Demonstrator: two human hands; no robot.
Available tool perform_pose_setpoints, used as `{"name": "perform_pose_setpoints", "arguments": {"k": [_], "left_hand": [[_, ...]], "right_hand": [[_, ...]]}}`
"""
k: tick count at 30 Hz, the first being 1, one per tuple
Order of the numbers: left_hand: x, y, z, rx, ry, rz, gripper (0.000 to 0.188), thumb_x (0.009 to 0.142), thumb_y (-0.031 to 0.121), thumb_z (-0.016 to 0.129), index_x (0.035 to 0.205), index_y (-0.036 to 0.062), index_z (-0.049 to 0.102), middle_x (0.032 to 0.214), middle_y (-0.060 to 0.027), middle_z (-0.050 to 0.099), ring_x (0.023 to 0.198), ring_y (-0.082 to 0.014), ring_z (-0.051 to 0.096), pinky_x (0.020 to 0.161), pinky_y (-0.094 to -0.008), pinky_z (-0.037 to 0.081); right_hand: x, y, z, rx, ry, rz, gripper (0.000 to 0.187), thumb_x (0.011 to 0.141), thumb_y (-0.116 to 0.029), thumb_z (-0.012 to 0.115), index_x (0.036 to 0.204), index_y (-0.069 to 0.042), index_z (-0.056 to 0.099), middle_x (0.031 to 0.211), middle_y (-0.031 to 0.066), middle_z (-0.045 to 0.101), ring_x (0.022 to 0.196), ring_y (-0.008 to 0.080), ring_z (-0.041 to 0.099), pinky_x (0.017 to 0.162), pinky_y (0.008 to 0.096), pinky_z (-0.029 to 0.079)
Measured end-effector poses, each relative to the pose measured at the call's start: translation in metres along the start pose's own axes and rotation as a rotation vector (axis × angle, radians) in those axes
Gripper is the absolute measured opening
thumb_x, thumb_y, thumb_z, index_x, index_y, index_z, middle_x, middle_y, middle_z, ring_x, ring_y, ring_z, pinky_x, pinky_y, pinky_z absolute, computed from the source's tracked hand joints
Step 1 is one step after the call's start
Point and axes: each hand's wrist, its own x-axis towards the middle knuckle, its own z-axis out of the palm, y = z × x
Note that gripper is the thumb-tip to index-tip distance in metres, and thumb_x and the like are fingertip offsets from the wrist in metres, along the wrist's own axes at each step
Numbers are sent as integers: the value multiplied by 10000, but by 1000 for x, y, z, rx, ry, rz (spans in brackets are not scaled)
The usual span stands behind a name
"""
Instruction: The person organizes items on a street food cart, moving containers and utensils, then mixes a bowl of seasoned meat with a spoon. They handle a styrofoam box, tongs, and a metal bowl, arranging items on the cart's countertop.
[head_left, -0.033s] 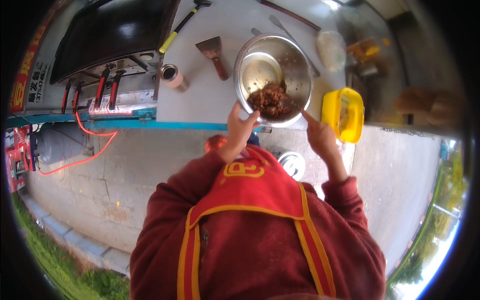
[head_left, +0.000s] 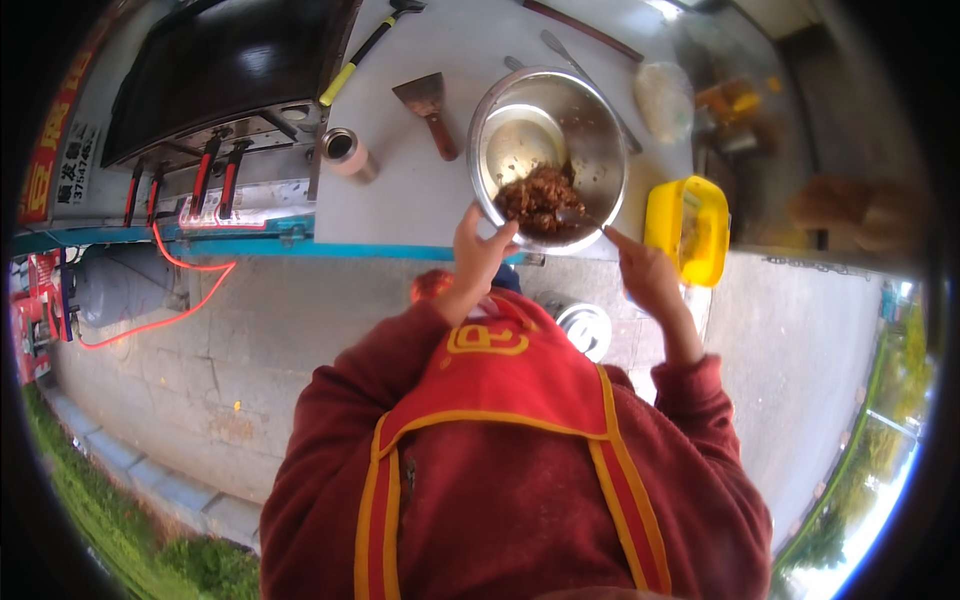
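Note:
A round stainless steel bowl is tilted at the front edge of the counter, its opening facing me. Dark reddish-brown minced food, like seasoned meat, lies clumped in its lower part. My left hand grips the bowl's near left rim, thumb on the rim and most fingers out of sight. At the near right rim, my right hand is closed with the index finger stretched forward along a thin utensil. The utensil reaches into the food; its head is mostly hidden, so its kind is unclear.
Right of the bowl stands a yellow plastic container. A scraper, a metal cup and a yellow-black handled tool lie to the left, before a black griddle. A filled plastic bag sits behind the bowl.
My right hand has shifted slightly right and toward me, drawing the utensil a little with it. My left hand and the bowl stay nearly in place.

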Motion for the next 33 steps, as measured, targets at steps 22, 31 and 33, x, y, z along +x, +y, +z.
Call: {"name": "perform_pose_setpoints", "arguments": {"k": [22, 31, 33], "left_hand": [[2, -1, -7, 200, -72, 129, 575, 835, -1, 674, 1348, -9, 414, 1105, -103, 579, 746, -162, 670, 587, -228, 566], [-6, -1, -1, 305, -94, 217, 562, 853, -8, 657, 1351, -25, 397, 1080, -101, 590, 772, -143, 656, 630, -223, 562], [-5, 0, 0, 270, -84, 209, 547, 860, 2, 654, 1344, -25, 400, 1077, -105, 595, 781, -145, 657, 632, -225, 565]], "right_hand": [[43, -61, 35, 191, -184, 94, 310, 901, -156, 478, 1172, -124, 626, 869, 203, 671, 801, 389, 654, 715, 474, 511], [30, -73, 13, 90, -253, 30, 245, 850, -120, 469, 1039, -130, 626, 890, 153, 687, 847, 357, 661, 696, 472, 526], [32, -66, 18, -9, -269, 111, 248, 848, -111, 461, 1022, -134, 636, 882, 153, 686, 831, 356, 660, 700, 473, 524]]}}
